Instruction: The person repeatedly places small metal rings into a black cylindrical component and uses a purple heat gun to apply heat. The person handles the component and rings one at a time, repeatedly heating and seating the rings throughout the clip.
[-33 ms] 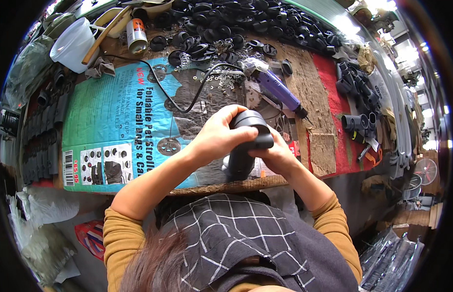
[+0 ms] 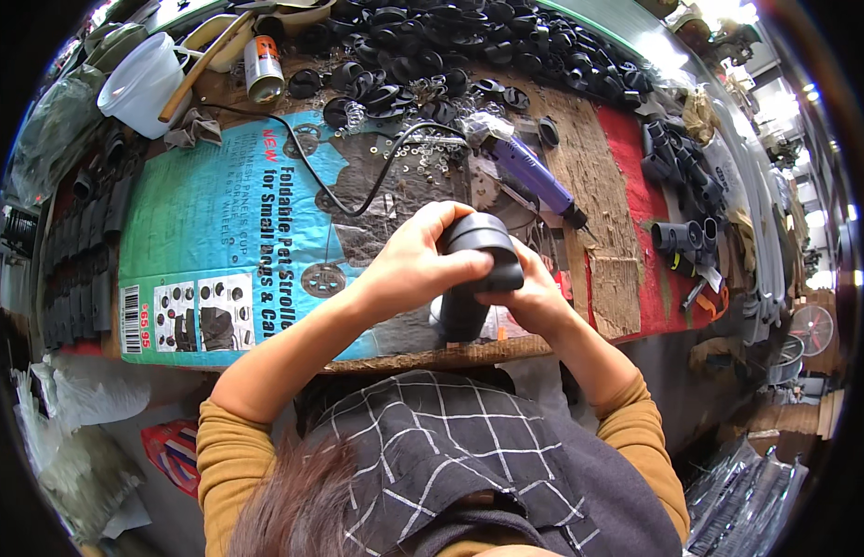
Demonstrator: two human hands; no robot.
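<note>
Near the front edge of the worktable, both my hands are closed around a black plastic tube fitting [image 2: 480,234] with a rounded, ringed top. My left hand [image 2: 428,252] wraps its left side, the thumb pressed across the top part. On the right side, my right hand [image 2: 536,295] grips it lower, its thumb under the rim and its other fingers partly hidden. The fitting's darker lower end [image 2: 461,320] points toward me, over the table edge. Beyond my hands lies a purple electric screwdriver [image 2: 532,174] with a black cord [image 2: 369,197].
Flattened printed cardboard [image 2: 186,232] covers the tabletop. Small metal rings [image 2: 418,156] and springs are scattered behind my hands. Black plastic parts [image 2: 404,42] pile up at the back. A spray can [image 2: 264,70] and white bucket [image 2: 142,85] stand back left; black tube fittings [image 2: 682,237] lie right.
</note>
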